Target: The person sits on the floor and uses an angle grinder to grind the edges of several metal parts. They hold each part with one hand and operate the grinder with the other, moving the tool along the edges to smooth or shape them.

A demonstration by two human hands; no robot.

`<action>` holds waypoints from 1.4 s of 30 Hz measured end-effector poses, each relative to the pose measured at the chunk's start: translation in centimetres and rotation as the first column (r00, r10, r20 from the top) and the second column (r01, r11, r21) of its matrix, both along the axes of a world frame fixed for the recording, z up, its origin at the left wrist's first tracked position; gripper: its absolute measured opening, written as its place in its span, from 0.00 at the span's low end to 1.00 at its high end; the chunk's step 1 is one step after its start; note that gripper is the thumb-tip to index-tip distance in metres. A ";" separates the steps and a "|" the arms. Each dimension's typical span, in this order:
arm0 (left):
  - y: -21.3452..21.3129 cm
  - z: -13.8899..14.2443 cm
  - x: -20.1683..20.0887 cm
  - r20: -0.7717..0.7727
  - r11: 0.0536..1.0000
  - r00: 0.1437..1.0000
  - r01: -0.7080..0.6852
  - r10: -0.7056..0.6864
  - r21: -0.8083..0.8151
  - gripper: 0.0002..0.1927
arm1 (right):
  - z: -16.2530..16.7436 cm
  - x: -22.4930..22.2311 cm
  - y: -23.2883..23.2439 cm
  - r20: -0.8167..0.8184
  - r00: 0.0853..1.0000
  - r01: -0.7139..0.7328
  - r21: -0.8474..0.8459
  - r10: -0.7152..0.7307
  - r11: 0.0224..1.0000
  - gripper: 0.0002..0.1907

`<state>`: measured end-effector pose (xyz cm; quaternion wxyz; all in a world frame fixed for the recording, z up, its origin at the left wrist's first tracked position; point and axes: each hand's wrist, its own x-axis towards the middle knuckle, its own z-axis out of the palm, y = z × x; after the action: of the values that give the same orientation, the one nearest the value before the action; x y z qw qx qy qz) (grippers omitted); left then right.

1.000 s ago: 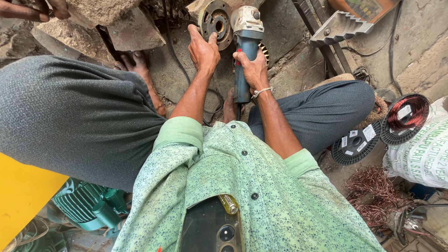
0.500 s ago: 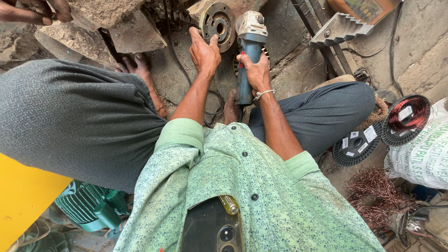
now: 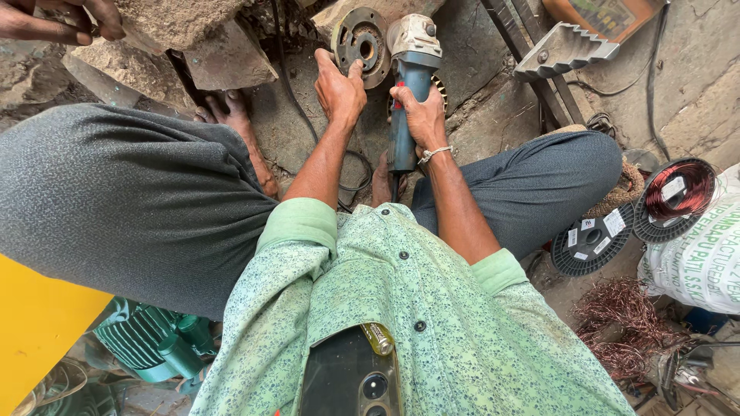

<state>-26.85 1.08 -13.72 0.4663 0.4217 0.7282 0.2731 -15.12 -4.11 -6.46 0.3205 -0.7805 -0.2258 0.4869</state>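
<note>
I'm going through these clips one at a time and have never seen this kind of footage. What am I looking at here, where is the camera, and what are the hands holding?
There is no machine here: a person wears one camera on the head, so you look down over their green patterned shirt at their own two bare hands. They sit on a rough stone floor with knees spread.

The right hand is wrapped around the blue body of an angle grinder, whose grey head points away from the wearer. The left hand rests its fingers on a round, rusty metal flange lying beside the grinder's head.

Around them: a spool of copper wire, an empty black spool, a heap of loose copper wire, a green motor, and another person's hand at top left.
</note>
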 end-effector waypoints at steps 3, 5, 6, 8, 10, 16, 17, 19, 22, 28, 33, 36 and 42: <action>0.0 -0.2 0.0 -0.001 1.000 1.000 0.003 -0.003 0.001 0.22 | -0.6 -0.2 0.4 -0.033 0.999 -0.012 0.052 0.014 0.999 0.28; 0.0 -0.3 0.1 0.011 1.000 1.000 0.009 -0.009 0.007 0.22 | -1.0 -0.4 0.8 -0.047 0.998 -0.039 0.089 0.044 0.995 0.29; 0.0 -0.4 0.1 0.018 1.000 1.000 0.009 -0.008 -0.011 0.22 | -1.1 -0.4 0.9 -0.043 0.997 -0.061 0.101 0.066 0.993 0.29; 0.1 -0.4 0.1 0.033 0.999 0.999 0.006 -0.004 -0.046 0.21 | -1.4 -0.2 0.9 -0.038 0.997 -0.066 0.088 0.070 0.994 0.30; 0.1 -0.4 0.1 0.030 1.000 1.000 0.000 0.001 -0.022 0.21 | -1.3 0.3 0.7 -0.032 0.999 -0.038 0.035 0.039 0.999 0.30; 0.0 -0.3 0.1 0.015 1.000 1.000 0.015 -0.014 -0.006 0.21 | -1.2 -0.1 1.0 -0.026 0.999 -0.046 0.066 0.047 0.997 0.30; 0.0 -0.3 0.1 0.012 1.000 1.000 0.023 -0.023 0.001 0.21 | -1.3 -0.3 1.1 -0.027 0.998 -0.059 0.098 0.062 0.993 0.30; 0.0 -0.3 0.1 0.022 1.000 1.000 0.023 -0.023 -0.015 0.21 | -1.1 -0.5 1.3 -0.026 0.995 -0.086 0.160 0.091 0.983 0.30; 0.0 -0.2 0.1 0.034 1.000 0.999 0.015 -0.014 -0.005 0.21 | -1.1 -0.1 1.1 -0.048 0.997 -0.054 0.097 0.058 0.994 0.29; -0.1 -0.4 0.2 0.021 1.000 1.000 0.009 -0.009 0.004 0.21 | -1.4 0.4 1.0 -0.057 0.998 0.015 0.067 -0.011 0.998 0.30; -0.2 -0.5 0.1 0.025 1.000 1.000 0.018 -0.018 0.013 0.21 | -1.6 0.1 1.1 -0.046 0.998 -0.030 0.129 0.036 0.991 0.31; -0.2 -0.4 0.2 0.036 1.000 0.999 0.009 -0.009 0.002 0.21 | -1.2 0.5 1.1 -0.037 0.999 -0.002 0.058 0.004 0.998 0.32; 0.0 -0.1 0.2 0.031 1.000 0.999 0.016 -0.016 -0.004 0.20 | -1.0 -0.1 1.7 0.033 0.998 -0.059 0.058 0.058 0.997 0.33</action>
<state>-26.67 1.04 -13.83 0.4804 0.4223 0.7181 0.2743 -15.25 -2.42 -7.50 0.3253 -0.7713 -0.2676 0.4772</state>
